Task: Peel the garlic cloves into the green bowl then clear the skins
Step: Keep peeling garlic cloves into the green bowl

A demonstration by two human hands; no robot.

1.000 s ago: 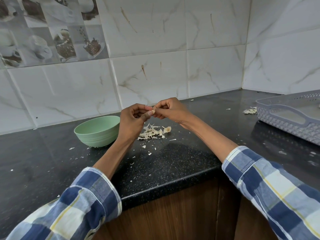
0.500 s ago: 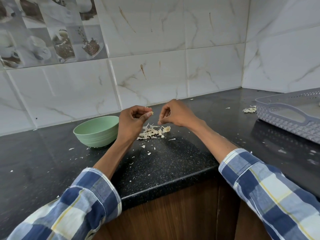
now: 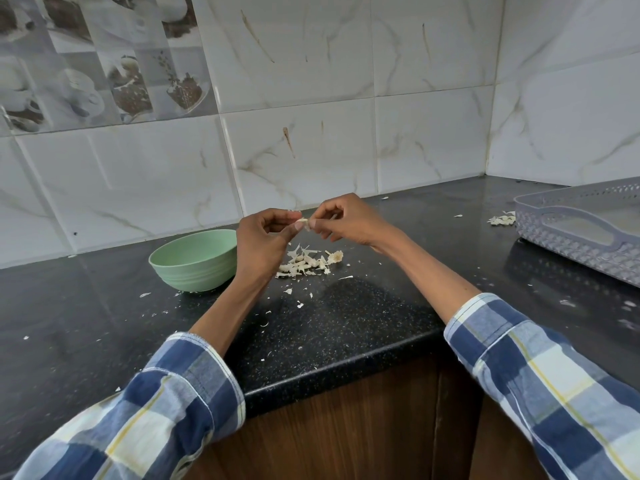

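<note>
Above the counter: both hands meet over the skin pile, holding 1 garlic clove (image 3: pixel 302 223) between them.
Left hand (image 3: pixel 265 237): fingers curled, thumb and forefinger pinching the clove.
Right hand (image 3: pixel 346 220): fingertips pinching the clove's other end.
Green bowl (image 3: pixel 194 261): smooth, round, ribbed base, just left of the left wrist.
Skins (image 3: pixel 308 263): papery pale scraps on speckled black countertop (image 3: pixel 346 317).
Basket (image 3: pixel 588 226): grey perforated plastic, far right.
Writing: none legible.

Looks like a home kitchen corner: black speckled stone counter (image 3: pixel 346 317) over wood cabinets (image 3: pixel 346 427), marble-look wall tiles (image 3: pixel 398 98) with some coffee-cup picture tiles (image 3: pixel 86 64), a green bowl (image 3: pixel 194 261), garlic skins (image 3: pixel 308 263) scattered about, and a grey plastic tray (image 3: pixel 588 230) off right.
</note>
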